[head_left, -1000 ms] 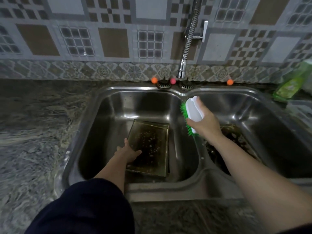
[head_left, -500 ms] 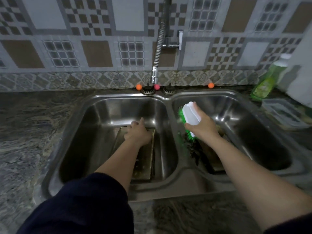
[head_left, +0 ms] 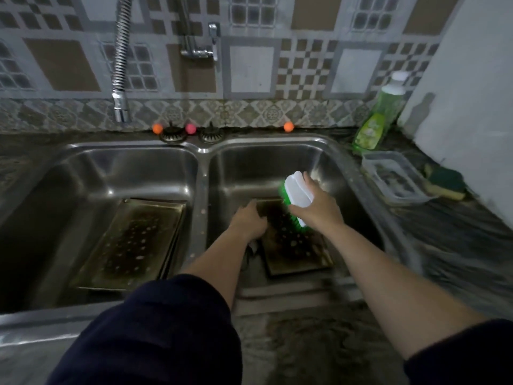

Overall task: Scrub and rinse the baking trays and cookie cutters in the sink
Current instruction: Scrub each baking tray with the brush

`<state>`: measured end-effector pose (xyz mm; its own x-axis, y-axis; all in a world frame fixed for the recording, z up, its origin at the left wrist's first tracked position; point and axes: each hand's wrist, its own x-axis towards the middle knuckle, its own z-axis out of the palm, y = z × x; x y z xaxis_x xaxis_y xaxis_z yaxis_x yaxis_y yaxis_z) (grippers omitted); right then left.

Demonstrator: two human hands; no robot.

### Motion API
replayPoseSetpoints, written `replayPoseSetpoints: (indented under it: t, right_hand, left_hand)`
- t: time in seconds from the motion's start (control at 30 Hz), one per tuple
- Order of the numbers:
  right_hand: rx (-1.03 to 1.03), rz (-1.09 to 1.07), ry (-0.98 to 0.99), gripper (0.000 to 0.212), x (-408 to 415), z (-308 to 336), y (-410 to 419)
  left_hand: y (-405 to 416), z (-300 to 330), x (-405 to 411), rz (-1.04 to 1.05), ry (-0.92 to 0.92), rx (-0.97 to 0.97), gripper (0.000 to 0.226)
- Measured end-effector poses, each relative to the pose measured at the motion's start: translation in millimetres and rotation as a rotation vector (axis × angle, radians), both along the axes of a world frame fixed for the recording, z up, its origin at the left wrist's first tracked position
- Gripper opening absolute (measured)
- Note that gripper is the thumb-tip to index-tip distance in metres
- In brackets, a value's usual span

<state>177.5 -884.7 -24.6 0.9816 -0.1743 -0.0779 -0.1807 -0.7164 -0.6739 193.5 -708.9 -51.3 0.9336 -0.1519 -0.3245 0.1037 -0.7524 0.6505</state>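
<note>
Right hand (head_left: pixel 319 209) closed tight around a white brush (head_left: pixel 298 194), green bristles down on the dirty tray (head_left: pixel 299 251) in the right sink bowl (head_left: pixel 266 162). Left hand (head_left: pixel 248 222) curled on that tray's left edge. Another tray (head_left: pixel 130 245) flat in the left bowl.
</note>
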Motion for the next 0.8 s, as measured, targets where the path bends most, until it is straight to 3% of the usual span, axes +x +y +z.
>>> replayPoseSetpoints:
  t: [0.17, 0.37, 0.47, 0.6, 0.8]
  right_hand:
    - [0.024, 0.059, 0.078, 0.093, 7.8, -28.3, -31.7]
    - [0.040, 0.109, 0.141, 0.094, 22.5, -58.8, -41.0]
    - [0.053, 0.117, 0.138, 0.095, 27.2, -69.0, -43.2]
    - [0.075, 0.119, 0.135, 0.094, 31.5, -75.5, -48.3]
    - [0.139, 0.093, 0.121, 0.086, 30.6, -70.3, -54.9]
  left_hand:
    - [-22.8, -35.4, -8.3, 0.052, 0.209, 0.035, 0.074]
    - [-34.8, -62.7, 0.7, 0.070, 0.315, 0.132, 0.093]
    - [-38.4, -72.1, 6.5, 0.060, 0.345, 0.052, 0.102]
    - [-38.7, -90.0, 18.2, 0.087, 0.352, -0.006, 0.102]
    - [-51.4, -75.1, 11.5, 0.190, 0.204, -0.022, 0.078]
